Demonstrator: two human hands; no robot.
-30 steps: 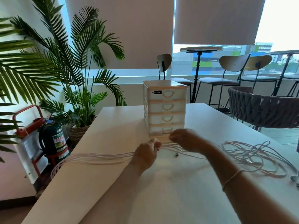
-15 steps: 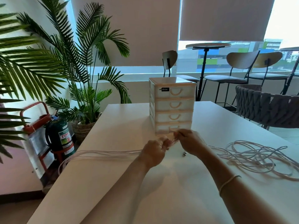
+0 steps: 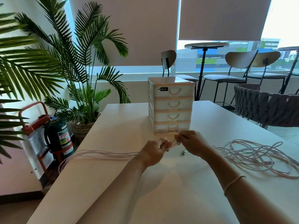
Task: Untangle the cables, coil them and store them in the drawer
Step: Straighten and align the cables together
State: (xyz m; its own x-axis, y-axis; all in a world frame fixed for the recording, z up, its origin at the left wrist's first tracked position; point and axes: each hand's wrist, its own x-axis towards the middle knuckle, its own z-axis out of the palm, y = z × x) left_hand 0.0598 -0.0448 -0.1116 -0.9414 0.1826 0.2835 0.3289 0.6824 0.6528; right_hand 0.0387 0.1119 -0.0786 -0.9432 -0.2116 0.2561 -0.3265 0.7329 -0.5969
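Several pale pink cables run as a bundle [image 3: 103,154] from the table's left edge to my hands. My left hand [image 3: 155,149] is shut on this bundle. My right hand [image 3: 191,142] pinches the same strands a little to the right, just in front of the white drawer unit [image 3: 171,107], whose drawers are all closed. A loose tangle of cable [image 3: 258,156] lies on the table at my right. A small metal plug end [image 3: 183,153] rests on the table below my right hand.
The white table [image 3: 161,191] ends on the left, where the cable loops hang over its edge. A fire extinguisher [image 3: 60,135] and potted palms [image 3: 84,94] stand to the left. A woven chair [image 3: 267,107] sits at the right.
My hands have come closer together and lifted slightly toward the drawer unit. The view has shifted, so the drawer unit and tangle sit further right.
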